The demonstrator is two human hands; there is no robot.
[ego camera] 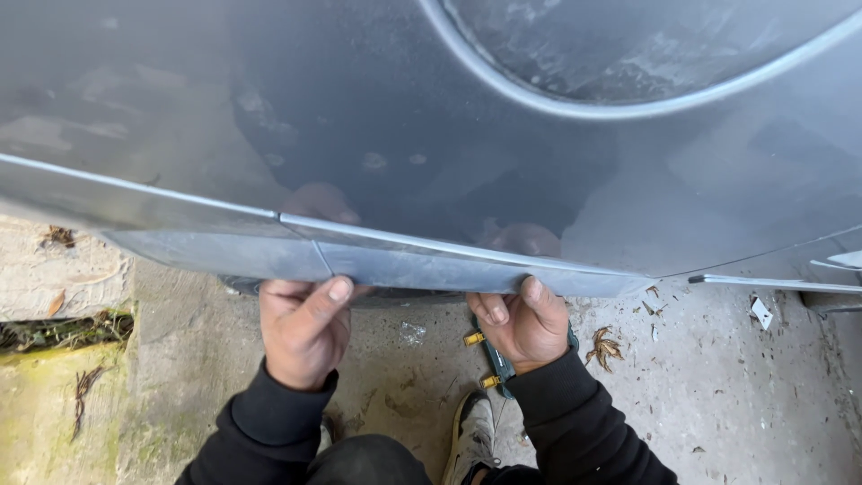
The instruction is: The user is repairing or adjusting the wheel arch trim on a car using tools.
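I see both hands at the bottom edge of a grey car body panel (431, 162) that fills the upper two thirds of the frame. Along that edge runs a long grey sill trim strip (404, 265), slanting from left of centre down towards the right of centre, where its end hangs free past the panel's lower line.

My left hand (305, 328), lower left of centre, is closed on the strip: the thumb lies flat on its outer face and the fingers curl up behind it, out of sight. My right hand (525, 323), just right of centre, grips the same strip near its right end in the same way, thumb on the front and fingers tucked behind. Both wrists are in black sleeves (575, 422) coming up from the bottom edge.

Under the right hand, on the concrete floor (718, 386), lies a dark green tool with yellow tips (489, 359), partly hidden by the wrist. A worn shoe (471, 436) shows at bottom centre. A second thin trim piece (777, 284) sticks out at the right edge. Dry leaves (606, 346) lie to the right of the hands, and a mossy kerb (54, 395) sits at the lower left.
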